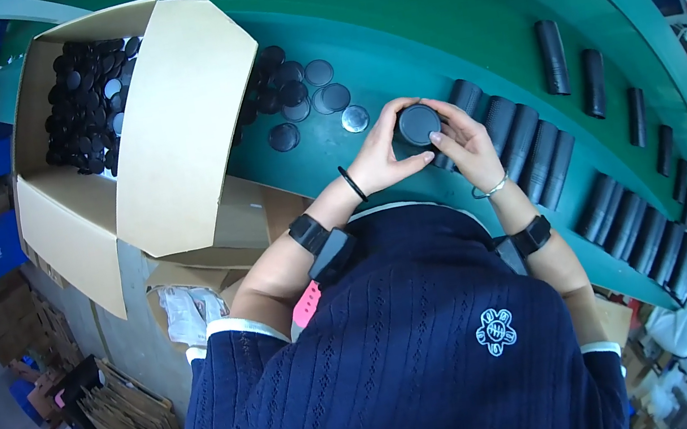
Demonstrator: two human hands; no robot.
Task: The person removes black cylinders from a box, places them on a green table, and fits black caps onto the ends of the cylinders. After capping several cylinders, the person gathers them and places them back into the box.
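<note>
Between my hands is a black round piece (pixel 419 124) with a raised rim, seen face-on; its depth below the face is hidden. My left hand (pixel 381 152) is closed round its left side, fingers behind it. On the other side, my right hand (pixel 470 146) grips it, with the thumb pressed on the lower rim. Black ribbed tubes (pixel 515 138) lie in a row just right of my right hand. Loose black discs (pixel 292 93) are spread over the green table to the left of my hands, and one shiny disc (pixel 355 118) lies nearest my left hand.
An open cardboard box (pixel 184 118) full of black discs stands at the left, its flap reaching toward the table. More ribbed tubes (pixel 636 224) lie farther right, and several stand spaced along the green table's (pixel 457 23) far side. Another carton (pixel 187 313) holds plastic bags below.
</note>
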